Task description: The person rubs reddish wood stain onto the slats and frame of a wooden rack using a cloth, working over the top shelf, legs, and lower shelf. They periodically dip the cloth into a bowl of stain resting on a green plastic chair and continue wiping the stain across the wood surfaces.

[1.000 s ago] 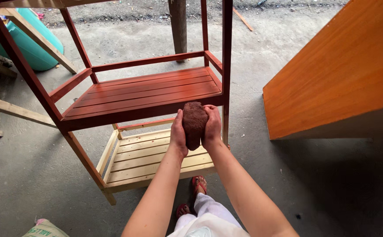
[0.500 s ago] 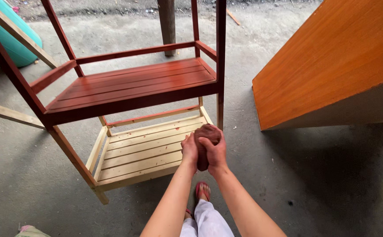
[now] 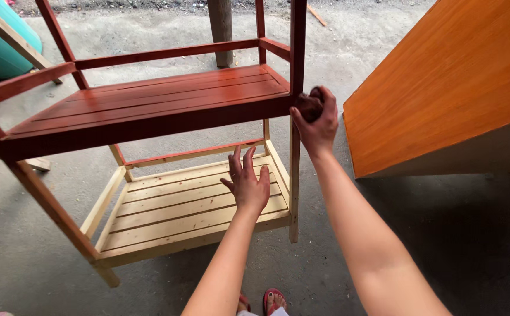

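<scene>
Against the rack post (image 3: 295, 70), right hand (image 3: 316, 126) presses a stained rag (image 3: 309, 105) (left hand (image 3: 248, 184) open).

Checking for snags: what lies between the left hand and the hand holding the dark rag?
In the head view, only the unstained corner post stands between left hand and right hand gripping the rag.

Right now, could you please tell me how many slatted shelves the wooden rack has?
2. The upper shelf, stained red-brown, sits level with the right hand, which presses a stain rag to the corner post. The lower shelf, bare pale wood, lies under the left hand. None looks hidden.
</scene>
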Demonstrator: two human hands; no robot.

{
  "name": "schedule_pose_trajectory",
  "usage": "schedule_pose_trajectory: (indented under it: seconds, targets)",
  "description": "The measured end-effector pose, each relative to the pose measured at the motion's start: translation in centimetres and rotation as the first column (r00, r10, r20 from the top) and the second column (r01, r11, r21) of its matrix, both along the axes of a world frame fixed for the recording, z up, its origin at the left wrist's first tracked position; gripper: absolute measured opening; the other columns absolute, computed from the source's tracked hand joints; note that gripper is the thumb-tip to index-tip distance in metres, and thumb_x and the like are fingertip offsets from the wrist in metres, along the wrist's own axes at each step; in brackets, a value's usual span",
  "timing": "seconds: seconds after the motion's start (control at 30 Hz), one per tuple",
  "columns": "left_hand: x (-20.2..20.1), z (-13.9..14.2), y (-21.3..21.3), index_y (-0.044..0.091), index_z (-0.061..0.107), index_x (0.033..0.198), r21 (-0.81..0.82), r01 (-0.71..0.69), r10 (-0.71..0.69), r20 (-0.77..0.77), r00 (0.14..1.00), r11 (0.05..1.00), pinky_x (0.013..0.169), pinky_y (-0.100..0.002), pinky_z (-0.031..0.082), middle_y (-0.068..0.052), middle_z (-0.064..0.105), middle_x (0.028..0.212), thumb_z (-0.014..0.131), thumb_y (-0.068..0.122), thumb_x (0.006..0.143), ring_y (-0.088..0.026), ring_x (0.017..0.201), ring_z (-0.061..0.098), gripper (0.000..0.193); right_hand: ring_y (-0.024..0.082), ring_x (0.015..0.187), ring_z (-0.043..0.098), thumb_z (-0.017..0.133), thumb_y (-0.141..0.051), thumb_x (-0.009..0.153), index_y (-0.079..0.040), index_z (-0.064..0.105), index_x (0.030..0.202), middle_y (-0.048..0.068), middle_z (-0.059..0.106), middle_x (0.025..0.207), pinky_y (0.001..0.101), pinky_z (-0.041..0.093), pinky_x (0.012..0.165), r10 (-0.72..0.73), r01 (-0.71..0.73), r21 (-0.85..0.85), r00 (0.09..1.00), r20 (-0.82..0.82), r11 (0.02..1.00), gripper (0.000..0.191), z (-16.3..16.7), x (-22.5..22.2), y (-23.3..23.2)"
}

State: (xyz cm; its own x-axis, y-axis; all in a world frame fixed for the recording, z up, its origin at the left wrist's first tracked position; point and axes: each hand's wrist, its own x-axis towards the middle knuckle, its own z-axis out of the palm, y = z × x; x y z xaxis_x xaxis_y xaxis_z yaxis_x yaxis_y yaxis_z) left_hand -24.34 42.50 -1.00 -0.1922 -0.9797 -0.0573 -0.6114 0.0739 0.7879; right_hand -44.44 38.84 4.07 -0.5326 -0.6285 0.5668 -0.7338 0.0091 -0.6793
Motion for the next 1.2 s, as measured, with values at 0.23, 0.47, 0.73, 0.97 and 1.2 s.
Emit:
schedule_pose_trajectory:
  seconds: [0.23, 0.47, 0.73, 0.97, 1.2]
  targets:
    - [-2.3, -8.6, 1.0, 0.027, 0.040, 0.154, -0.097, 0.069, -0.066, 0.043, 0.997, 0.993, 0.115, -0.078, 0.000, -0.005, 0.015, 0.171, 0.059, 0.035, 0.098, -0.042, 0.157, 0.010, 0.059, 0.039, 0.125, 0.058, 0.082, -0.013, 0.089, -0.008, 0.053, 0.142, 0.017, 0.060, 0.132, 0.0449, 0.051, 0.110, 0.037, -0.076, -0.141, 0.964, -0.262, 0.987, 0.061, -6.0, -0.1, -0.6]
    - [-1.2, -16.9, 3.3, 0.028, 0.037, 0.157, -0.227, 0.111, -0.074, 0.165, 0.984, 0.968, 0.110, -0.081, -0.002, -0.006, 0.011, 0.170, 0.056, 0.037, 0.098, -0.042, 0.156, 0.004, 0.062, 0.038, 0.121, 0.058, 0.082, -0.014, 0.088, -0.005, 0.053, 0.144, 0.018, 0.060, 0.127, 0.0469, 0.051, 0.107, -0.001, -0.026, -0.090, 0.958, -0.285, 0.996, 0.063, -11.4, 0.9, 3.4]
    - [-0.8, -23.9, 5.0, 0.032, 0.033, 0.157, -0.134, 0.195, -0.123, 0.418, 0.900, 0.972, 0.110, -0.084, -0.006, -0.002, 0.006, 0.173, 0.043, 0.048, 0.098, -0.034, 0.160, -0.002, 0.062, 0.039, 0.121, 0.060, 0.082, -0.014, 0.085, -0.005, 0.054, 0.142, 0.021, 0.059, 0.129, 0.0459, 0.051, 0.106, 0.008, -0.028, -0.070, 0.963, -0.271, 0.997, 0.063, -23.7, 3.9, 15.2]
    - [1.5, -26.0, 7.5, 0.032, 0.012, 0.162, 0.152, 0.254, -0.294, 0.594, 0.749, 0.955, 0.108, -0.085, -0.011, 0.004, -0.012, 0.171, 0.029, 0.050, 0.098, -0.029, 0.156, -0.020, 0.069, 0.037, 0.120, 0.061, 0.082, -0.015, 0.083, -0.005, 0.056, 0.138, 0.019, 0.061, 0.128, 0.0442, 0.052, 0.104, -0.026, 0.006, -0.081, 0.965, -0.260, 0.997, 0.062, -30.0, 6.7, 21.8]
    - [2.2, -27.5, 7.1, 0.026, 0.017, 0.162, -0.021, 0.175, -0.147, 0.443, 0.885, 0.984, 0.109, -0.082, -0.010, 0.002, -0.012, 0.171, 0.038, 0.047, 0.095, -0.027, 0.156, -0.015, 0.073, 0.033, 0.107, 0.066, 0.085, -0.014, 0.089, -0.007, 0.060, 0.126, 0.015, 0.064, 0.114, 0.0408, 0.057, 0.094, -0.070, -0.077, -0.338, 0.914, -0.400, 0.938, 0.045, -24.9, 3.3, 12.8]
